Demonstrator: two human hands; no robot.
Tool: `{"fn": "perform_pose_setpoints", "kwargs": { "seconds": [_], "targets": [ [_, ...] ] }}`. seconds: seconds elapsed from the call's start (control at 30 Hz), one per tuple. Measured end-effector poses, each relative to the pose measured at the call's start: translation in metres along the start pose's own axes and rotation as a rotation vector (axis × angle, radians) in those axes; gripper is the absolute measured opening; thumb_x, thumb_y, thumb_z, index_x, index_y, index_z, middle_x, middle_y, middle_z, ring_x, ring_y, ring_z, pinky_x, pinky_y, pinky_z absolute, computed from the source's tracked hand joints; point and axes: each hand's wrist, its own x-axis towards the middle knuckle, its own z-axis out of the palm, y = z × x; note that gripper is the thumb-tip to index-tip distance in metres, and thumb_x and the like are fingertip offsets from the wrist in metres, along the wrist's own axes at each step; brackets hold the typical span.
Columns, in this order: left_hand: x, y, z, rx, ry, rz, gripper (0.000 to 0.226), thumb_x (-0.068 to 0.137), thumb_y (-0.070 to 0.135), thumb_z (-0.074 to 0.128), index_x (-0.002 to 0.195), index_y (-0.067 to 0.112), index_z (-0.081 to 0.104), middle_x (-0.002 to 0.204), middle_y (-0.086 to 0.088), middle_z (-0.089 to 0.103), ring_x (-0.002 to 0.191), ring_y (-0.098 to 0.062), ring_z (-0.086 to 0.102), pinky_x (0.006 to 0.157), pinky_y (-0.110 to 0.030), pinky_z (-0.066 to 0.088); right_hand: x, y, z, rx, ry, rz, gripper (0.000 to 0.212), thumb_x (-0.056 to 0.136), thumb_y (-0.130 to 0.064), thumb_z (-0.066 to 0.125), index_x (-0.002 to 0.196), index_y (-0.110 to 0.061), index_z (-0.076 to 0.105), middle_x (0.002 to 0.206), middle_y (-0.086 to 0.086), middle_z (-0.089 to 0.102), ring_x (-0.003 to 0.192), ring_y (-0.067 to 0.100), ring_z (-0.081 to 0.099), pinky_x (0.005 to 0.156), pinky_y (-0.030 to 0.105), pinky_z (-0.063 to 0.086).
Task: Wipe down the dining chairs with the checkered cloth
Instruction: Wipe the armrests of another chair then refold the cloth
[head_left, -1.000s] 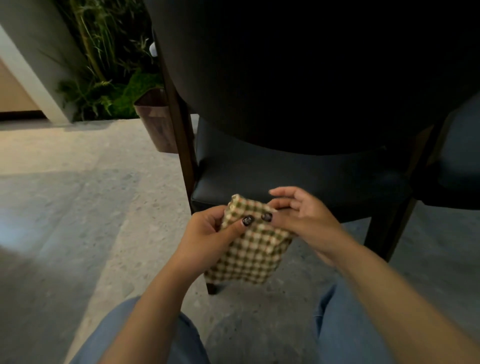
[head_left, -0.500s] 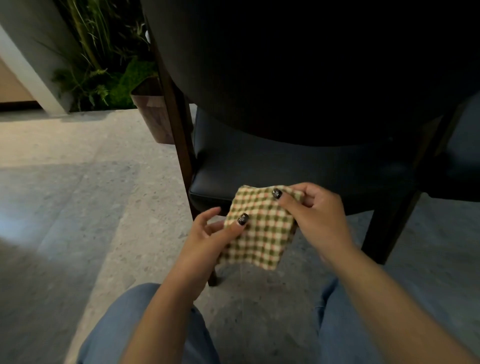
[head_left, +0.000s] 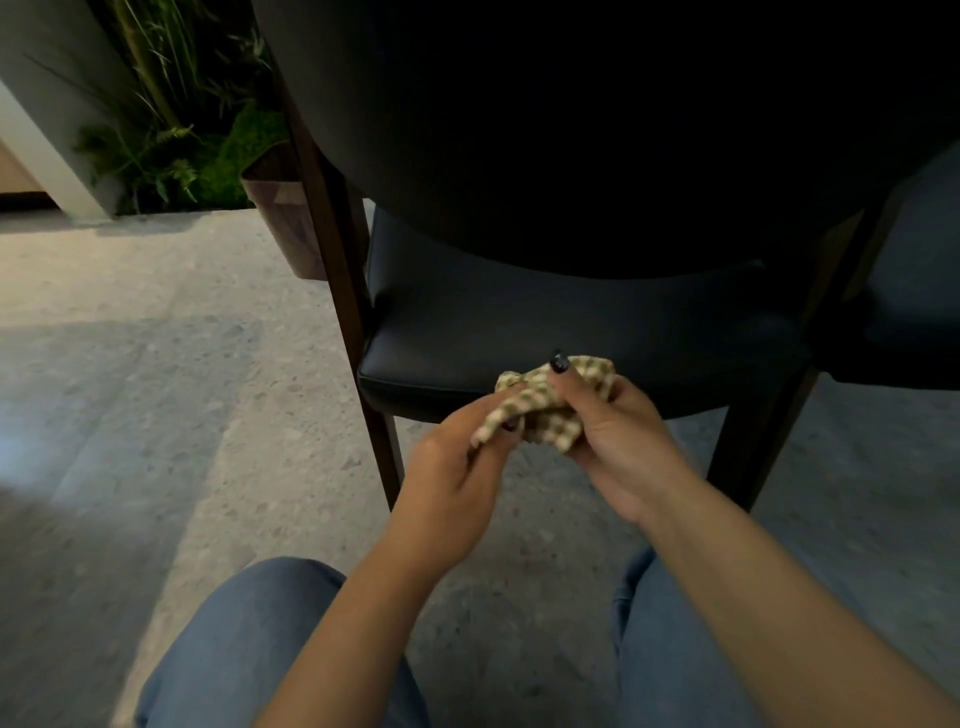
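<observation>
Writing/labels: we find none legible on any item.

Floor (head_left: 156, 395): pale speckled stone, terrazzo-type, matte; lit band at left, shade nearer us.

Room: white wall corner upper left; planting bed w/ green ferns and grasses (head_left: 171, 119) behind; brown wood planter (head_left: 283, 208) just beside the chair's left rear leg.

Dining chair (head_left: 519, 332): dark smooth upholstery, leather-like; curved backrest, padded seat w/ piped edge; slim dark wood legs. Second chair (head_left: 904, 322) of same type at right, partly in view.

Checkered cloth (head_left: 540, 405): green/cream gingham, soft weave, bunched into a wad; held in front of the seat's near edge, whether it touches we can't tell.

Left hand (head_left: 457, 478): fingers curled, pinching the cloth's lower left end.

Right hand (head_left: 618, 441): curled round the cloth's right part, thumb w/ dark nail on top.

Blue denim knees (head_left: 249, 649) at bottom.
</observation>
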Motion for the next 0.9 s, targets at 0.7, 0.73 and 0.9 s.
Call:
{"fn": "perform_pose_setpoints", "kwargs": {
  "seconds": [0.7, 0.73, 0.9],
  "targets": [
    [0.033, 0.003, -0.049, -0.715, -0.023, -0.652, 0.054, 0.073, 0.063, 0.062, 0.108, 0.024, 0.074, 0.115, -0.003, 0.073, 0.106, -0.022, 0.07, 0.086, -0.039, 0.053, -0.022, -0.082, -0.021, -0.497, -0.58, -0.133, 0.02, 0.069, -0.017, 0.078, 0.088, -0.02, 0.074, 0.09, 0.004, 0.074, 0.083, 0.016, 0.071, 0.067, 0.023, 0.056],
    [0.033, 0.003, -0.047, -0.72, -0.014, -0.671, 0.06, 0.065, 0.065, 0.069, 0.109, 0.024, 0.071, 0.111, -0.001, 0.074, 0.101, -0.02, 0.071, 0.081, -0.037, 0.053, -0.018, -0.08, -0.019, -0.53, -0.475, -0.154, 0.025, 0.065, -0.019, 0.077, 0.091, -0.019, 0.073, 0.092, 0.004, 0.075, 0.084, 0.017, 0.071, 0.068, 0.024, 0.056],
    [0.03, 0.0, -0.044, -0.603, 0.126, -0.694, 0.073, 0.041, 0.03, 0.09, 0.109, 0.017, 0.065, 0.095, 0.001, 0.077, 0.083, -0.016, 0.075, 0.059, -0.025, 0.057, 0.002, -0.066, -0.032, -0.441, -0.074, -0.14, 0.044, 0.055, -0.02, 0.081, 0.098, -0.016, 0.072, 0.092, 0.004, 0.075, 0.083, 0.015, 0.072, 0.065, 0.025, 0.058]
  ]
}}
